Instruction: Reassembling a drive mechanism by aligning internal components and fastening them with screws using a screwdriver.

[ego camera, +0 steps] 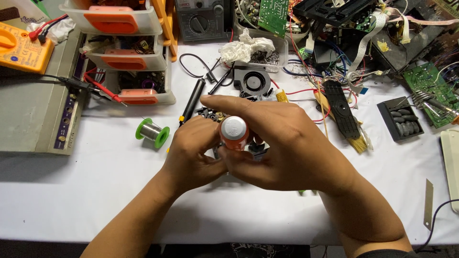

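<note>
Your right hand (287, 143) grips the orange screwdriver (234, 133) upright over the small black part (213, 114) that your left hand (193, 153) pinches—1 screw being worked, part not yet apart.

From my seat I see a white table (95, 191) crowded with electronics gear. A green spool of solder wire (152, 132) lies left of centre, near a stack of clear drawers with orange handles (125, 52). A yellow multimeter (21, 48) sits far left — its red probe (103, 89) trails toward the drawers. Behind, a black blower fan (252, 81) rests beside crumpled white tissue (245, 47). To the right lie a green circuit board (430, 88) and a black remote-shaped strip (342, 107).
</note>
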